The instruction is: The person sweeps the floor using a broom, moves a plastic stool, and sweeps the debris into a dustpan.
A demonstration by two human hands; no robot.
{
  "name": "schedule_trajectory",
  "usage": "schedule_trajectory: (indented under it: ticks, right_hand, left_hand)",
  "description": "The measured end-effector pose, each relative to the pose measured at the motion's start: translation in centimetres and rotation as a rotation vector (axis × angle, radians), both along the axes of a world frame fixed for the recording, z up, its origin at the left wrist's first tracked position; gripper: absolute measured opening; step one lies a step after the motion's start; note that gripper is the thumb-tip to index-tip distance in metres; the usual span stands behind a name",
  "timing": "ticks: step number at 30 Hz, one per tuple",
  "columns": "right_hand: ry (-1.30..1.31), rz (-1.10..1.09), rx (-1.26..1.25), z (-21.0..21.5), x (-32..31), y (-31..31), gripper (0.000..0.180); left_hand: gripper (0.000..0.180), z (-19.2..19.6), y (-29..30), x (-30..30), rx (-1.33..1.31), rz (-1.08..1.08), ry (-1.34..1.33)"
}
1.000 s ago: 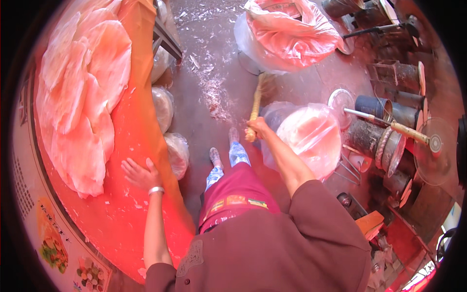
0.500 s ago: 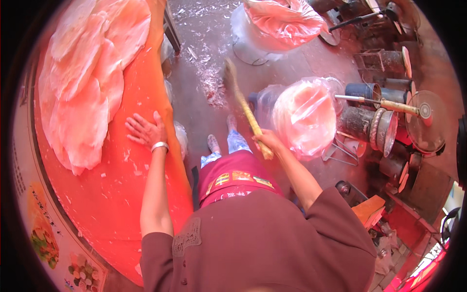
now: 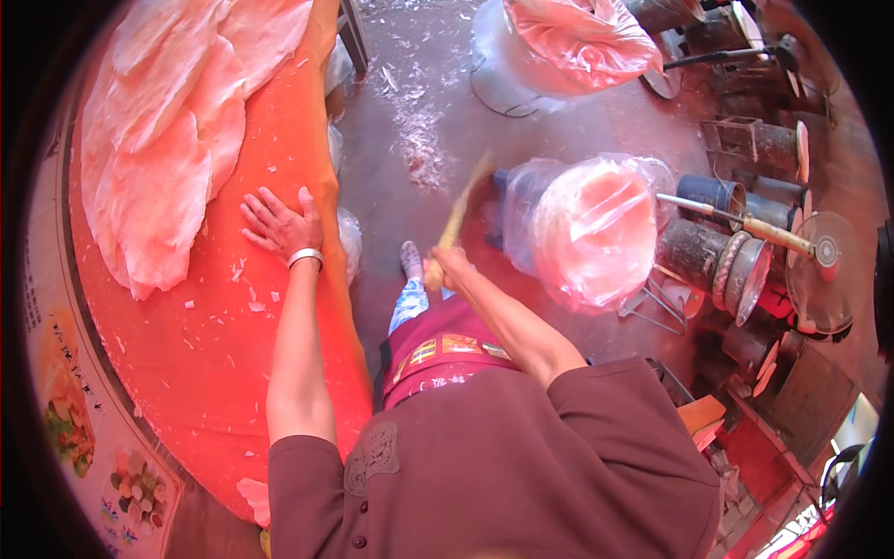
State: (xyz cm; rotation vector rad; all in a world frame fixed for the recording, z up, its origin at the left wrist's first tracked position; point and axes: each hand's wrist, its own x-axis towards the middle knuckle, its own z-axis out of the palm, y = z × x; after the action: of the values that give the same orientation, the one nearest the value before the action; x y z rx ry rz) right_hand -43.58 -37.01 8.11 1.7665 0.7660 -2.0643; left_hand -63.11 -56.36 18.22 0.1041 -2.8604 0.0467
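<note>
Resting flat on the orange table (image 3: 279, 373), the left hand (image 3: 277, 222) lies palm down with its fingers spread open, a pale band at the wrist, and nothing in its hold. Its fingertips sit just beside the nearest of the thin pink-white wafers (image 3: 163, 196), which lie overlapping in a heap across the far left part of the table; whether the fingers touch the wafer's edge cannot be told. Small white flakes are strewn over the table around the hand. The right hand (image 3: 445, 268) is closed around the lower end of a wooden stick (image 3: 458, 219), which stands tilted up and away from the person, its upper end blurred. The stick is held over the floor (image 3: 419, 112), between the table's edge and a clear bag (image 3: 585, 228) of stacked round wafers, which stands just to the right of the hand. White crumbs lie scattered on the floor beyond the stick. Farther off, at the top, a second bag (image 3: 577, 37) with crumpled pink sheets sits in a pale tub. To the right of the nearer bag stand dark metal cans (image 3: 712, 196) and round iron presses, with a long-handled tool (image 3: 745, 224) laid across them. Below the right hand, a foot in a light shoe (image 3: 411, 257) shows on the floor by the person's patterned trouser leg and maroon apron.
</note>
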Motion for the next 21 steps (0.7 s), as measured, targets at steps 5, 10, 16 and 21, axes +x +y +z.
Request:
schedule_trajectory:
  ticks: [5, 10, 16, 21]
  right_hand:
    - [0.140, -0.029, -0.151, 2.3, -4.9, 4.4, 0.009]
    - [0.246, 0.179, -0.096, 7.7, 1.5, 9.3, 0.004]
    - [0.022, 0.224, 0.071, 8.7, 4.0, 6.1, 0.016]
    - [-0.002, 0.024, -0.118, 1.1, -3.8, 2.5, 0.017]
  left_hand:
    - [0.075, -0.1, -0.2, 0.1, 0.006, 0.001, 0.001]
    - [0.075, -0.5, -1.1, 0.3, -0.033, 0.025, 0.006]
    - [0.074, 0.9, -0.7, 0.1, 0.000, 0.018, -0.004]
    - [0.073, 1.8, 1.1, -0.6, 0.012, 0.004, -0.017]
